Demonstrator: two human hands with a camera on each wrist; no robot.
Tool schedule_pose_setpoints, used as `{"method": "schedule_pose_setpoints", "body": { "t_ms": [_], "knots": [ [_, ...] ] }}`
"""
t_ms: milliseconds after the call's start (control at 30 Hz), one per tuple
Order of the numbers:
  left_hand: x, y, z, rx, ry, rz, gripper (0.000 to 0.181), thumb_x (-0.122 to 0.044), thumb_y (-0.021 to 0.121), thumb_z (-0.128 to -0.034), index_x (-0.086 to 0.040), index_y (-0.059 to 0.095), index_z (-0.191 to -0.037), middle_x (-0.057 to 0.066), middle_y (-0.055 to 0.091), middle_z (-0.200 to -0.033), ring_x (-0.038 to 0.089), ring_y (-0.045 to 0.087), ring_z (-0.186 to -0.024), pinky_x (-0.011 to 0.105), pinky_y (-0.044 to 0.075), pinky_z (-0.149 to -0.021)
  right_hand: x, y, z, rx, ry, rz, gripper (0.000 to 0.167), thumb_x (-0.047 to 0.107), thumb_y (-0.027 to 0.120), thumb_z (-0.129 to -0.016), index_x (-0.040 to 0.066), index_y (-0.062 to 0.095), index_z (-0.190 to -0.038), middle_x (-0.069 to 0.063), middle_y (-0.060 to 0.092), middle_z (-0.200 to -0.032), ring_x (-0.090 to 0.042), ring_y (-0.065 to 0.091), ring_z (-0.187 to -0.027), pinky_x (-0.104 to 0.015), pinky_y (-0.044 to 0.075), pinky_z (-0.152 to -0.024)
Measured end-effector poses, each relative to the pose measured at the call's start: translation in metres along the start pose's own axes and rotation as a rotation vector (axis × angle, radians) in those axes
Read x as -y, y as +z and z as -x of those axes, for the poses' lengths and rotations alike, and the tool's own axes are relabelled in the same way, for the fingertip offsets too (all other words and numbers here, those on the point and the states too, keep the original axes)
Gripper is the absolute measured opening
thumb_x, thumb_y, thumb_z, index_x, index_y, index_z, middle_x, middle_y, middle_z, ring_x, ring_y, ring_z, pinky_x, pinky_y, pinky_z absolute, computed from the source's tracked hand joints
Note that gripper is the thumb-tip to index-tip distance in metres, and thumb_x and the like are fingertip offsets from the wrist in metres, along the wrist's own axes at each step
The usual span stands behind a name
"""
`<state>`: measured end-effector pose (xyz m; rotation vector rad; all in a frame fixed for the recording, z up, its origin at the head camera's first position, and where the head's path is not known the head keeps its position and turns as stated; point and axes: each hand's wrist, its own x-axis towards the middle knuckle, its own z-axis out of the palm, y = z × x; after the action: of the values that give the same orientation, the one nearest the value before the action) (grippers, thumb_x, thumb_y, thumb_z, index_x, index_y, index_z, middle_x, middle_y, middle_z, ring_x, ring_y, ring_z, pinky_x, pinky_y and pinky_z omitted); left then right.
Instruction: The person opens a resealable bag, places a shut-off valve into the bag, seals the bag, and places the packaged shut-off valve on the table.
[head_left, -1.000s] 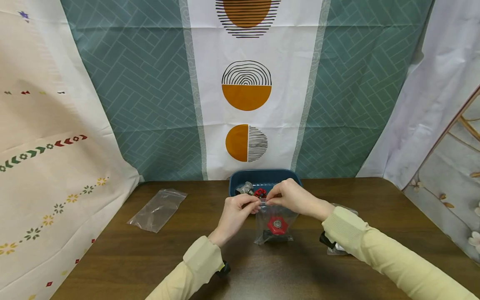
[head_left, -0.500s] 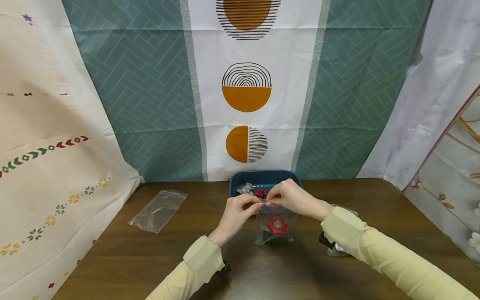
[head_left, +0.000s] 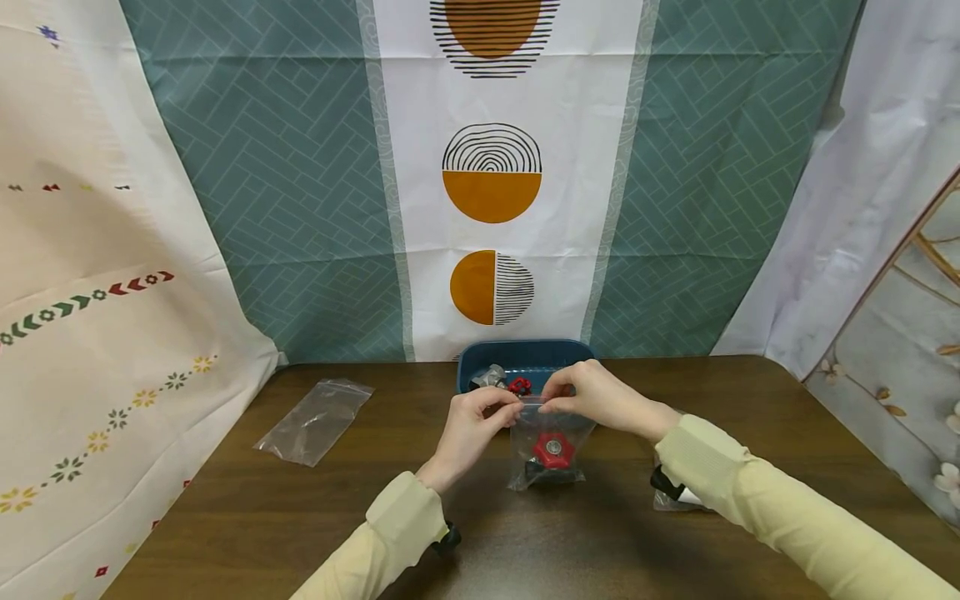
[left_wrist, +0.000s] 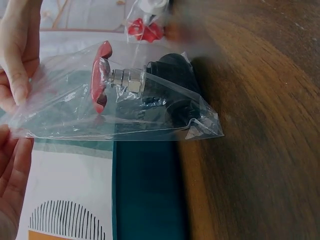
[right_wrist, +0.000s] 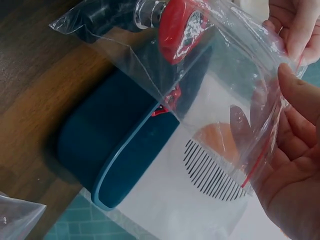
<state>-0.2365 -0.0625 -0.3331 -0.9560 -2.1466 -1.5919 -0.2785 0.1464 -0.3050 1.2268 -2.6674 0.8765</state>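
A clear zip bag [head_left: 525, 457] stands upright between my hands, its red-lined seal at the top. Inside it is a valve [left_wrist: 165, 87] with a red handwheel [head_left: 553, 450], a metal stem and a black body. My left hand [head_left: 468, 425] pinches the left end of the bag's top edge between thumb and forefinger. My right hand [head_left: 603, 396] holds the seal a little further right, its thumb on one side of the film and fingers behind it in the right wrist view. Part of the mouth is hidden by the fingers.
Behind the bag stands a blue bin [head_left: 525, 348] holding a bagged part and a small red-handled piece [head_left: 519, 386]. A flat clear bag [head_left: 315, 421] lies at the left. Under my right forearm, another bag [head_left: 675, 500] with a white item is partly hidden.
My right hand has slid to the right along the bag's seal, leaving a gap between the hands. The left hand keeps its pinch and the bag hardly moves.
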Motion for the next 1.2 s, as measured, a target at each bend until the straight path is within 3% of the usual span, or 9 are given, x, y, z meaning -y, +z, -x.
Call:
{"method": "schedule_pose_setpoints", "body": {
  "t_ms": [200,500,633,967,1200],
  "knots": [
    [0.001,0.001,0.0,-0.006,0.015,-0.001,0.007,0.005,0.062,-0.0822,0.006,0.066,-0.087,0.016,0.062,-0.078,0.029,0.057,-0.066,0.03,0.051,-0.061,-0.003,0.003,0.001,-0.027,-0.038,-0.01,0.005,0.012,0.069,-0.08,0.007,0.069,-0.08,0.008,0.063,-0.075,-0.004,0.056,-0.064,-0.022,0.048,-0.058],
    [0.0,-0.001,0.002,0.01,0.013,-0.005,0.006,0.005,0.062,-0.0823,0.007,0.066,-0.087,0.016,0.061,-0.077,0.029,0.057,-0.065,0.027,0.05,-0.061,0.002,0.008,0.0,-0.137,-0.119,0.114,0.005,0.002,0.073,-0.073,0.004,0.072,-0.077,0.001,0.066,-0.073,-0.003,0.058,-0.061,-0.018,0.047,-0.053],
    [0.0,-0.001,0.002,0.012,0.012,-0.006,0.006,0.005,0.062,-0.0821,0.007,0.066,-0.087,0.016,0.061,-0.076,0.029,0.057,-0.065,0.027,0.05,-0.06,0.003,0.008,-0.001,-0.149,-0.137,0.125,0.005,0.001,0.073,-0.073,0.004,0.072,-0.077,0.001,0.066,-0.072,-0.003,0.058,-0.06,-0.017,0.047,-0.053],
    [0.0,-0.001,0.002,-0.012,-0.007,-0.025,0.007,0.004,0.063,-0.0821,0.006,0.067,-0.088,0.015,0.062,-0.078,0.026,0.058,-0.066,0.028,0.051,-0.061,-0.004,0.007,0.006,-0.064,0.022,-0.058,0.009,0.012,0.069,-0.079,0.01,0.07,-0.087,0.006,0.064,-0.081,-0.006,0.058,-0.07,-0.024,0.049,-0.061],
    [0.003,-0.001,0.003,-0.037,0.004,-0.003,0.007,0.005,0.063,-0.0817,0.007,0.067,-0.087,0.015,0.062,-0.078,0.027,0.058,-0.065,0.028,0.051,-0.061,-0.007,0.002,0.01,-0.052,0.034,-0.012,0.008,0.013,0.068,-0.08,0.009,0.069,-0.087,0.007,0.063,-0.08,-0.006,0.058,-0.07,-0.024,0.048,-0.061]
  ]
}}
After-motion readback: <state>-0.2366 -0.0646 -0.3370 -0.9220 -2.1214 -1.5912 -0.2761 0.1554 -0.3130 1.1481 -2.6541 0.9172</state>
